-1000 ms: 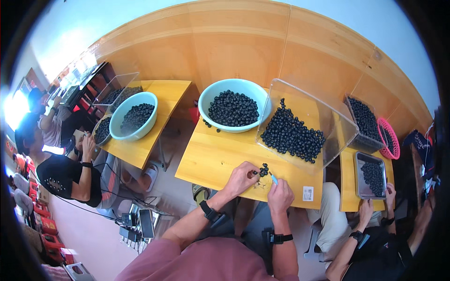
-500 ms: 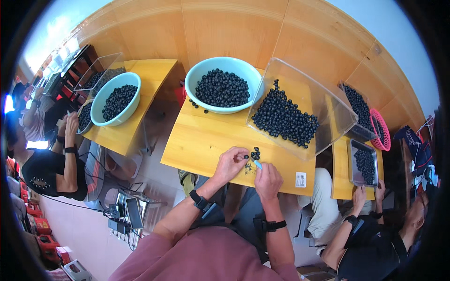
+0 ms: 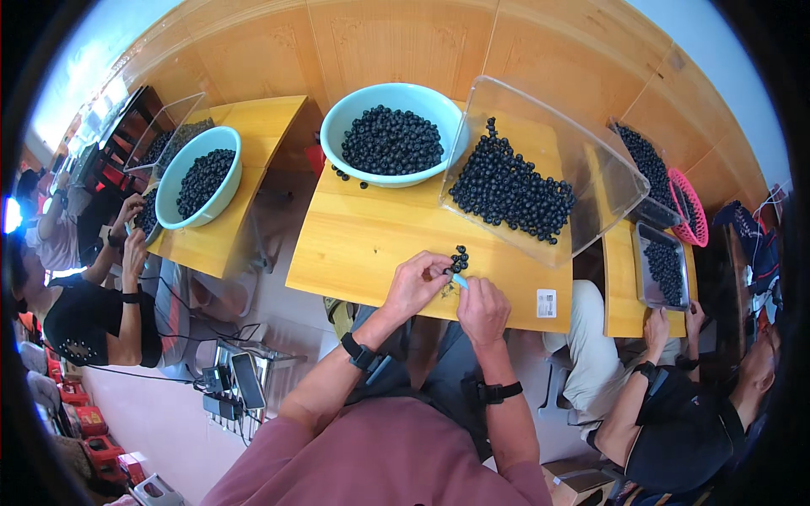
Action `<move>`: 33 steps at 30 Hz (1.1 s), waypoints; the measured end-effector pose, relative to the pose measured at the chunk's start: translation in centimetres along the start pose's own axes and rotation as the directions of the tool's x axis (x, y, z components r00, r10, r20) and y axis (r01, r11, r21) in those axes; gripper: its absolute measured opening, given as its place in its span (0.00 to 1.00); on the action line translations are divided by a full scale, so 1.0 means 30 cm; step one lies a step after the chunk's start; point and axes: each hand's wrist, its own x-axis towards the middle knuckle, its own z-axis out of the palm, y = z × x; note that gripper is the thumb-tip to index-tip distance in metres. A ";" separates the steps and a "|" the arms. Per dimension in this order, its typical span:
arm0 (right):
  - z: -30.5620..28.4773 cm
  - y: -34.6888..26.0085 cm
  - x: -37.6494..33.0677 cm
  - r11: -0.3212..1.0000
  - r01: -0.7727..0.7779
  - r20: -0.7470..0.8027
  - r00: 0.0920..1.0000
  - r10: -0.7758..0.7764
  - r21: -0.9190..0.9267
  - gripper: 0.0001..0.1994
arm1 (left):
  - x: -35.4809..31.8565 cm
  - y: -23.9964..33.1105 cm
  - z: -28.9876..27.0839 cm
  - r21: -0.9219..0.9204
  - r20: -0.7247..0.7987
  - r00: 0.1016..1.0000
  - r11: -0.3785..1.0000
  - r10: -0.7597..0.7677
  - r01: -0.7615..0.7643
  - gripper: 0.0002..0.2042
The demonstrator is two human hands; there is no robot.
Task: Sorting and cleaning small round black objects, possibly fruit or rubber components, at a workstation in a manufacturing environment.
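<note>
On the yellow table point(image 3: 371, 244) at centre frame, below the light-blue bowl point(image 3: 354, 118) of dark beads, the left hand point(image 3: 415, 285) pinches a short bead strand point(image 3: 458, 260) while the right hand point(image 3: 483, 310) grips a blue needle-like tool point(image 3: 461, 281), best kept steady and close.

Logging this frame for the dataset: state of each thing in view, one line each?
left hand: closed on a small cluster of dark beads
right hand: pinching a small light-blue piece
light-blue bowl: upright, full of dark beads
clear bin: tilted, open, beads piled inside
wooden table: a few loose beads beside the bowl
</note>
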 end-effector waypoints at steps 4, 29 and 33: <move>-0.001 -0.001 0.002 1.000 0.007 0.015 1.000 -0.007 -0.009 0.06 | 0.006 -0.022 0.003 -0.073 0.023 0.998 0.996 -0.053 0.055 0.13; 0.003 0.003 0.007 0.996 -0.077 0.061 0.995 0.075 0.038 0.08 | 0.011 -0.037 -0.011 -0.374 0.030 0.990 0.917 -0.138 0.140 0.15; 0.002 0.002 -0.003 0.997 -0.077 0.055 0.996 0.075 0.032 0.08 | 0.009 -0.040 -0.011 -0.379 0.026 0.987 0.912 -0.158 0.156 0.15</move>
